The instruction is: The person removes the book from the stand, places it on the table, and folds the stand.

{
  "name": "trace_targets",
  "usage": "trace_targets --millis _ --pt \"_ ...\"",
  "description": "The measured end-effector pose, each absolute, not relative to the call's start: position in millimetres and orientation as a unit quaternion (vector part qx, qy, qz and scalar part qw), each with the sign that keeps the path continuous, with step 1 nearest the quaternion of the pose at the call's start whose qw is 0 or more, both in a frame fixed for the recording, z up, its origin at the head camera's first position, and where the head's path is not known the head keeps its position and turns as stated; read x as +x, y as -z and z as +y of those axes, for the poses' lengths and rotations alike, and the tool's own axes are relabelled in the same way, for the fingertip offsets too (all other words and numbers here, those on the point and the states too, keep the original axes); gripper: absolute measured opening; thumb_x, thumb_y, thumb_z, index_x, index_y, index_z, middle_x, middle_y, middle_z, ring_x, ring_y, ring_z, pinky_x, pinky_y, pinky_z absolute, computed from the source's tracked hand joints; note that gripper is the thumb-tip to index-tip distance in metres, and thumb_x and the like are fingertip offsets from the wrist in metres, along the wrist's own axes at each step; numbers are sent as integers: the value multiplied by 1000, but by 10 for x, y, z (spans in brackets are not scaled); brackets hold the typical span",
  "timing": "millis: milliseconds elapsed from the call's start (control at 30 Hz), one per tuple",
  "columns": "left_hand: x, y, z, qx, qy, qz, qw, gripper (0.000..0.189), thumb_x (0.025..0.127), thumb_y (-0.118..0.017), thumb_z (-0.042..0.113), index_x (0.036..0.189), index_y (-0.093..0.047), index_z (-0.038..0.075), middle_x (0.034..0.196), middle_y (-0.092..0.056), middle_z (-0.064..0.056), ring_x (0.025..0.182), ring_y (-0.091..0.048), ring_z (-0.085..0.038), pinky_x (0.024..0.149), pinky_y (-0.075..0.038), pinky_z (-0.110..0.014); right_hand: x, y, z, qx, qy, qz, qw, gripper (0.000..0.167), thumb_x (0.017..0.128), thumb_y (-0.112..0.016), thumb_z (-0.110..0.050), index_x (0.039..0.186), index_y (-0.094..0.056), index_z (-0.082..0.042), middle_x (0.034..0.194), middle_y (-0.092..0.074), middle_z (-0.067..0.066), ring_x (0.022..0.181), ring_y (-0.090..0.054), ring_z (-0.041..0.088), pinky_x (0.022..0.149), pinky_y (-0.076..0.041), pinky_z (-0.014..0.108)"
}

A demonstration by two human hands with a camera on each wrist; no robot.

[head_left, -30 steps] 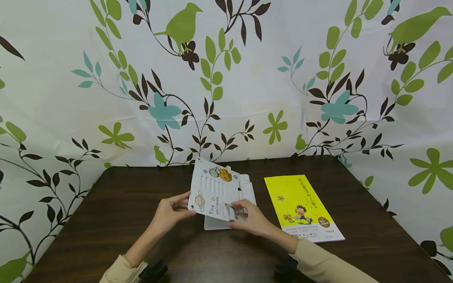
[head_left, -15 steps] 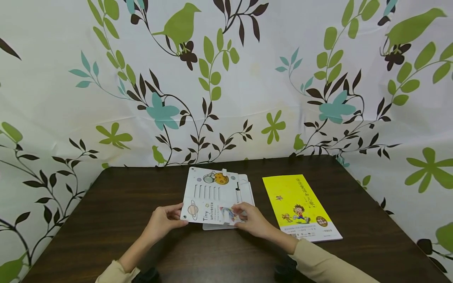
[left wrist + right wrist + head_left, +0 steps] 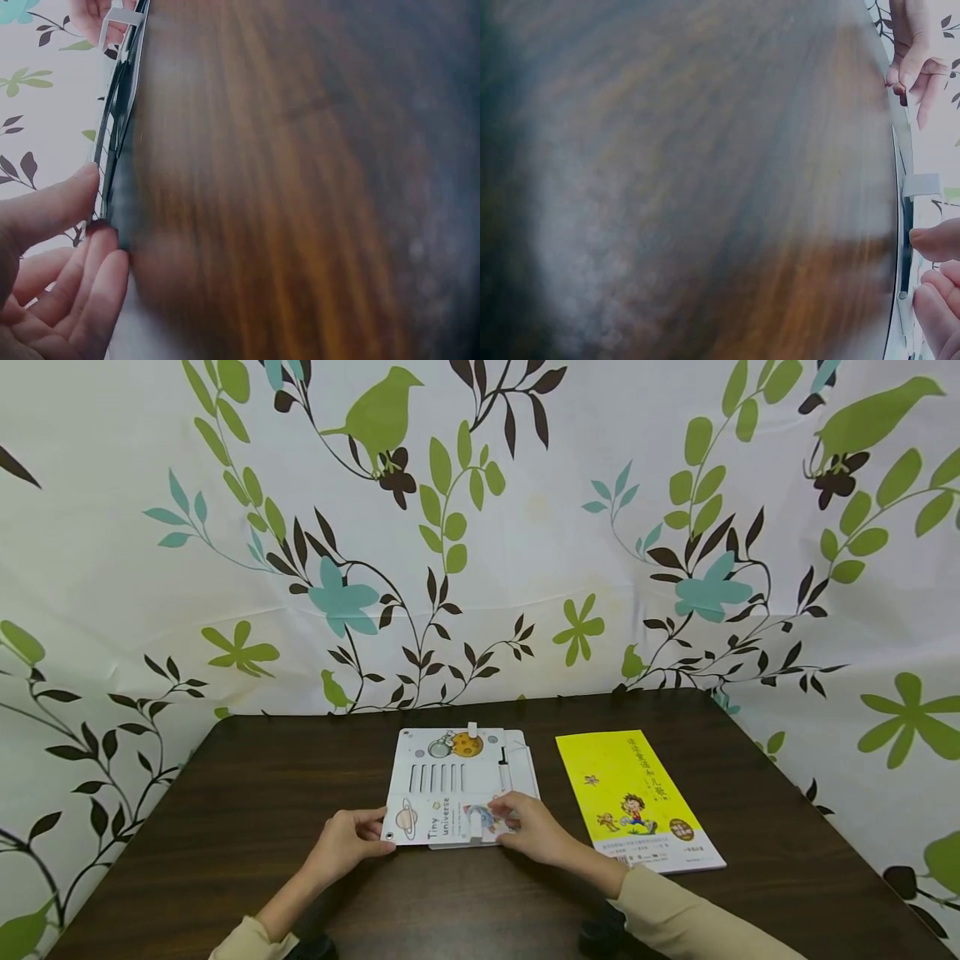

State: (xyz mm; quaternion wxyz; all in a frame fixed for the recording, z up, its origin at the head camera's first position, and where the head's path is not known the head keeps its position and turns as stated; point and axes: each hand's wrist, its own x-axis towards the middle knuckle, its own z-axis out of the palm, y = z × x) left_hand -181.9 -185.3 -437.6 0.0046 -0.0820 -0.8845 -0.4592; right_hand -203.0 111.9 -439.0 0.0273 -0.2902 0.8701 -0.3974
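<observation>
A white folding book stand [image 3: 435, 779], printed with planets and "Tiny universe", lies low on the table with its two panels folded nearly flat. At its near left corner my left hand [image 3: 347, 842] pinches the edge, thumb above and fingers below, as the left wrist view [image 3: 64, 277] shows. My right hand [image 3: 534, 828] holds the near right part of the stand, with curled fingers over the rainbow print. Beside those fingers a small white clip [image 3: 922, 184] sticks out from the near edge. In the right wrist view a narrow dark gap separates the panels.
To the right lies a yellow book [image 3: 637, 793] with a cartoon child on its cover. The dark wooden table [image 3: 285, 768] ends at a patterned cloth [image 3: 525, 527] hanging behind it.
The stand's upper panel, earlier lifted and tilted, has swung down onto the lower one. My left hand has lowered with its corner and moved slightly left; the right hand has stayed near the clip.
</observation>
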Motion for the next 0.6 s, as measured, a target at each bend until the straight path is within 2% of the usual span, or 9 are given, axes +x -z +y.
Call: trace_targets --millis 267,500,600 --pt "-1805 4365 -1818 -67 440 -896 16 54 61 -81 5 107 -61 -12 74 -65 -5 63 -59 -10 53 -46 -19 -2027 4373 1105 -293 383 876 23 34 74 -70 0 106 -60 4 98 -60 12 86 -57 20 78 -51 29" --pt "-1814 4389 -1814 -59 437 -898 11 54 60 -81 5 107 -61 -12 74 -65 -4 64 -58 -11 53 -46 -19 -2037 4348 1152 -275 407 870 43 33 78 -68 -4 109 -59 0 101 -60 9 88 -55 18 80 -51 30" --pt "-1811 4385 -1807 -56 433 -900 13 53 60 -81 5 107 -62 -11 73 -64 -3 63 -58 -11 52 -45 -19 -2055 4312 1215 -265 430 863 24 30 79 -67 -2 108 -60 0 99 -60 10 88 -56 20 77 -52 31"
